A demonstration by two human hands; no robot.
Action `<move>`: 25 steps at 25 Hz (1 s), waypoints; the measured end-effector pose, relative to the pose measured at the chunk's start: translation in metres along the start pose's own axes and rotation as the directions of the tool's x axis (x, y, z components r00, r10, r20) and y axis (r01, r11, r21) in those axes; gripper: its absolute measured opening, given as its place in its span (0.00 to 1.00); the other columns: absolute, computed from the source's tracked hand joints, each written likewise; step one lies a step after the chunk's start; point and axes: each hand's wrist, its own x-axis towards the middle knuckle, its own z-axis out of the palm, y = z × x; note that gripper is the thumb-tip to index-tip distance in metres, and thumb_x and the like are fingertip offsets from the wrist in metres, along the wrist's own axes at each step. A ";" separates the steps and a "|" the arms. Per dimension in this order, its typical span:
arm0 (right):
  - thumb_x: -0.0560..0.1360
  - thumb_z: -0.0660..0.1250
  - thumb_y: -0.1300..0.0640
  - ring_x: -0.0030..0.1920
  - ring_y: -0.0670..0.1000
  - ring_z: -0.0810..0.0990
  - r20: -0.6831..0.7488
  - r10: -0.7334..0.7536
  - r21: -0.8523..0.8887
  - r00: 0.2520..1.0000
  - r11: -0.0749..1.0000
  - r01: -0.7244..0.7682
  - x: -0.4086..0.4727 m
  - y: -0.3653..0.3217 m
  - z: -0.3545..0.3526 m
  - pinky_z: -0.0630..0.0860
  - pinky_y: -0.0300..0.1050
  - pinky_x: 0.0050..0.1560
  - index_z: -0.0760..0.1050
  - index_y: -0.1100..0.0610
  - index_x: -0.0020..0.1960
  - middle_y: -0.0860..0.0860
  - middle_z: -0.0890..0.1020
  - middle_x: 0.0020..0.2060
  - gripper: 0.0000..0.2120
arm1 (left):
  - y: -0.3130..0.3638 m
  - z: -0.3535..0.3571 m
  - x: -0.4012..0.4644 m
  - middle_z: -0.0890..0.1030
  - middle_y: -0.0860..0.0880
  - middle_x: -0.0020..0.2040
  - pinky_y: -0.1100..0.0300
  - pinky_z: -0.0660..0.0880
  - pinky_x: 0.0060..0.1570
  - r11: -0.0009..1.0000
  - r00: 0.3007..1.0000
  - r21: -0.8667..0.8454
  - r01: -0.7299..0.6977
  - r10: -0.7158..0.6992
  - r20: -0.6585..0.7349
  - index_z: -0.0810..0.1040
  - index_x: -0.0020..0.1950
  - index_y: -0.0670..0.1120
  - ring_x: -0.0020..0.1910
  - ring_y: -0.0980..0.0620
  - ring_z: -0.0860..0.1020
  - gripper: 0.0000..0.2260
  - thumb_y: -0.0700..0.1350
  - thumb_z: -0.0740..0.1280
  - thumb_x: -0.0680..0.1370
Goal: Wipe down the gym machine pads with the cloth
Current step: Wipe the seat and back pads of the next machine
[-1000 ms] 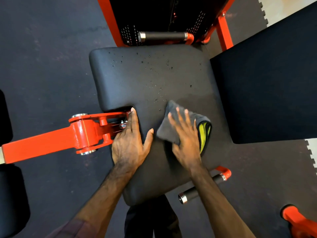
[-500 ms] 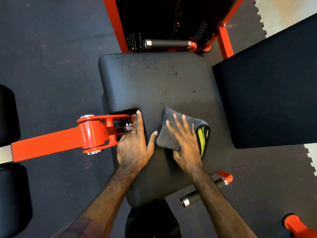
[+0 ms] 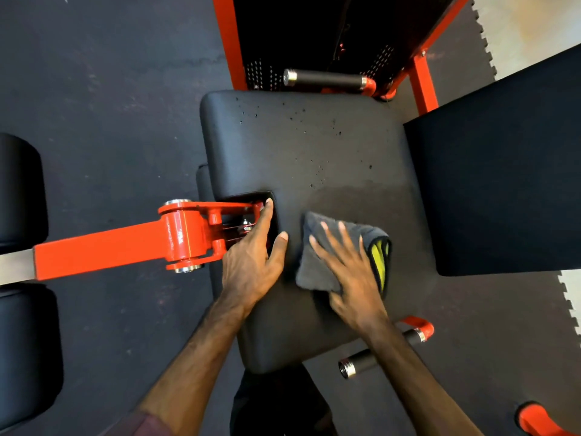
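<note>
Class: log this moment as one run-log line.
step: wiping seat pad | right hand: flat on cloth | left hand: braced at pad edge

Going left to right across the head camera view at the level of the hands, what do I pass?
Orange arm → left hand → grey cloth → right hand → back pad.

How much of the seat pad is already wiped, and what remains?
Done: a damp, droplet-free band near the cloth. In hand: the right hand presses the cloth flat on the seat pad; the left hand rests at its edge. Left: the droplets on the far half.
</note>
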 end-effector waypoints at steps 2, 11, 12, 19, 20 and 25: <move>0.59 0.68 0.67 0.85 0.59 0.49 -0.027 0.055 -0.020 0.998 0.998 -0.056 -0.017 0.014 -0.002 0.53 0.75 0.78 0.61 0.50 0.84 0.49 0.55 0.85 0.54 | 0.003 -0.002 0.001 0.86 0.46 0.59 0.47 0.80 0.55 0.990 0.998 -0.132 0.051 -0.054 -0.018 0.62 0.84 0.59 0.48 0.47 0.84 0.28 0.59 0.61 0.84; 0.57 0.72 0.64 0.85 0.60 0.47 0.041 -0.056 -0.076 0.998 0.995 0.059 0.005 -0.024 0.004 0.53 0.72 0.80 0.61 0.50 0.84 0.49 0.54 0.85 0.56 | -0.007 -0.002 0.007 0.79 0.52 0.73 0.50 0.70 0.78 0.755 0.990 -0.643 0.129 -0.136 0.038 0.72 0.80 0.50 0.73 0.60 0.75 0.23 0.52 0.62 0.85; 0.57 0.73 0.66 0.85 0.60 0.49 0.056 -0.074 -0.075 0.996 0.994 0.078 -0.011 -0.015 0.001 0.54 0.74 0.79 0.62 0.50 0.83 0.49 0.55 0.85 0.56 | -0.007 -0.004 0.007 0.80 0.52 0.72 0.48 0.70 0.77 0.708 0.987 -0.690 0.150 -0.152 0.060 0.73 0.80 0.50 0.73 0.58 0.76 0.22 0.52 0.62 0.85; 0.61 0.66 0.60 0.85 0.58 0.43 -0.028 0.193 -0.044 0.981 0.980 -0.194 0.055 -0.054 0.009 0.49 0.69 0.82 0.59 0.48 0.84 0.46 0.51 0.86 0.51 | -0.010 -0.009 0.008 0.82 0.53 0.70 0.47 0.72 0.75 0.716 0.991 -0.690 0.110 -0.129 0.024 0.75 0.78 0.50 0.71 0.58 0.78 0.20 0.51 0.61 0.86; 0.60 0.68 0.61 0.85 0.59 0.43 0.019 0.067 -0.085 0.998 0.994 -0.065 0.045 -0.051 0.009 0.50 0.70 0.81 0.58 0.48 0.85 0.47 0.50 0.86 0.53 | -0.009 -0.009 0.008 0.82 0.53 0.70 0.47 0.73 0.75 0.707 0.990 -0.699 0.110 -0.139 0.015 0.76 0.77 0.49 0.71 0.58 0.78 0.20 0.51 0.62 0.86; 0.58 0.72 0.64 0.86 0.56 0.47 0.038 0.033 -0.134 0.999 0.991 -0.028 0.002 -0.012 0.000 0.57 0.72 0.79 0.59 0.47 0.84 0.45 0.51 0.86 0.56 | -0.007 -0.017 0.003 0.81 0.54 0.70 0.51 0.73 0.75 0.739 0.995 -0.669 0.085 -0.100 0.016 0.75 0.77 0.49 0.71 0.59 0.77 0.20 0.51 0.62 0.86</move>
